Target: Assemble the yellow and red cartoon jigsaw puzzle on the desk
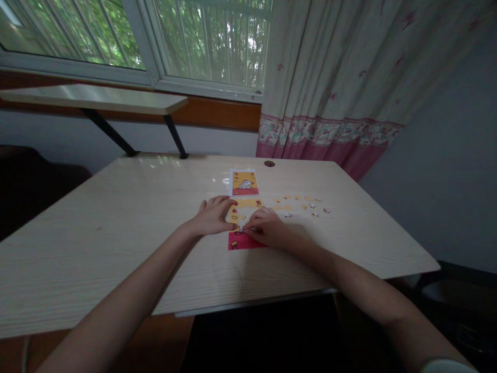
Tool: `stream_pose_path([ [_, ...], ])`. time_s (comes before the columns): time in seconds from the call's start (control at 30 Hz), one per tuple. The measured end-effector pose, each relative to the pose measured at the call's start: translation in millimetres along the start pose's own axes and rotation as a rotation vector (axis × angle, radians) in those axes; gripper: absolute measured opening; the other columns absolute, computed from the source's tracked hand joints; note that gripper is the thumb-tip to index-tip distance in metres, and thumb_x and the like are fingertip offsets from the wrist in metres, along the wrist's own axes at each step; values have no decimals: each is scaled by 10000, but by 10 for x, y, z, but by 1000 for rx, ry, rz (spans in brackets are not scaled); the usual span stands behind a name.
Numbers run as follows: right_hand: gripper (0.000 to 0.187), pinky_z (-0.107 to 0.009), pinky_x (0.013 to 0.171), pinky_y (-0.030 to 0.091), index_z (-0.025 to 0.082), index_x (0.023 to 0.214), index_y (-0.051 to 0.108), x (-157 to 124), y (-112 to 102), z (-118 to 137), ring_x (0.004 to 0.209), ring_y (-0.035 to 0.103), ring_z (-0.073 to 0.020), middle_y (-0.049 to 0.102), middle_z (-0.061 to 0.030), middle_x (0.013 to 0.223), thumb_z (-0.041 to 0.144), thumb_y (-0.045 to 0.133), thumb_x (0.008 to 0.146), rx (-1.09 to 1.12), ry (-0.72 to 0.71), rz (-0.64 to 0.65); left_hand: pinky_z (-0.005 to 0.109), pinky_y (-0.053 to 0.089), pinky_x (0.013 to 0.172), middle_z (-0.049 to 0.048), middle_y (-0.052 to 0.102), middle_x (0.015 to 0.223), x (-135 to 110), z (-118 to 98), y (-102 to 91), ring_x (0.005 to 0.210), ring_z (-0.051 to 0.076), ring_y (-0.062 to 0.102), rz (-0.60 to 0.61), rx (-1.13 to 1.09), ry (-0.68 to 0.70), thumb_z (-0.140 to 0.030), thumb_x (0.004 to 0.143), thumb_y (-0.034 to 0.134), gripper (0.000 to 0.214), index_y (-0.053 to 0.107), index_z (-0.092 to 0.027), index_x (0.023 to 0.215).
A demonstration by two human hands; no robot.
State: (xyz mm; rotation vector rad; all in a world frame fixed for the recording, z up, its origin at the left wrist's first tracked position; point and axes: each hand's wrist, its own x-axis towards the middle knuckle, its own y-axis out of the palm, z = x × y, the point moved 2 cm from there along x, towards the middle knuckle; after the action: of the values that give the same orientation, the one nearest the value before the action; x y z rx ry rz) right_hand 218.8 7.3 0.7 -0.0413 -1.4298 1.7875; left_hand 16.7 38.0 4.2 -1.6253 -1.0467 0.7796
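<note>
A partly assembled jigsaw puzzle (244,241) lies flat on the desk, with a red band at the bottom and yellow pieces along its top and left. My left hand (213,215) rests at its left edge, thumb and forefinger spread apart on the border. Over the lower middle of the puzzle, my right hand (267,228) pinches a small puzzle piece near the white figure; fingers mostly hide the piece. Just beyond the puzzle sits a reference picture (245,183) showing a white character on yellow and red. Several loose puzzle pieces (297,197) are scattered to the right.
The pale wooden desk (135,233) extends around both arms. A raised shelf (97,98) on black legs stands at the back left. Near the rear edge is a round cable hole (269,163). A curtain (330,103) hangs behind, beside a barred window (209,41).
</note>
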Motion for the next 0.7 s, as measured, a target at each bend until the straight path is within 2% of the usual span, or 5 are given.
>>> stream_pose_path([
  [0.2,124,-312,774,343,201,816,702,25,-37,48,819,500,-171,642,-32,804,270,601,834,-38,4,76,553,253,1006,119,409,1384,-7,-13,-12,1245,358,374,-8,-48,-46,-509,621,636,749,413,-236,1282],
  [0.43,180,-306,784,359,212,910,699,18,-109,-51,815,511,-159,631,-35,809,319,559,871,17,-41,106,576,232,999,124,403,1395,-15,19,5,1263,359,352,-25,-62,0,-510,655,612,736,383,-256,1306],
  [0.57,236,-276,759,381,189,855,680,14,-441,-255,782,541,-141,647,-29,778,317,488,904,26,5,108,583,215,1012,127,396,1407,-15,14,-22,1280,359,334,2,-98,-36,-565,687,558,726,382,-241,1312],
  [0.7,274,-240,636,376,167,873,685,-160,-1018,-626,666,534,-126,645,-39,749,357,487,880,-62,320,53,592,200,1023,132,391,1416,-9,19,-42,1289,364,329,19,-122,-47,-572,702,526,718,386,-231,1318],
])
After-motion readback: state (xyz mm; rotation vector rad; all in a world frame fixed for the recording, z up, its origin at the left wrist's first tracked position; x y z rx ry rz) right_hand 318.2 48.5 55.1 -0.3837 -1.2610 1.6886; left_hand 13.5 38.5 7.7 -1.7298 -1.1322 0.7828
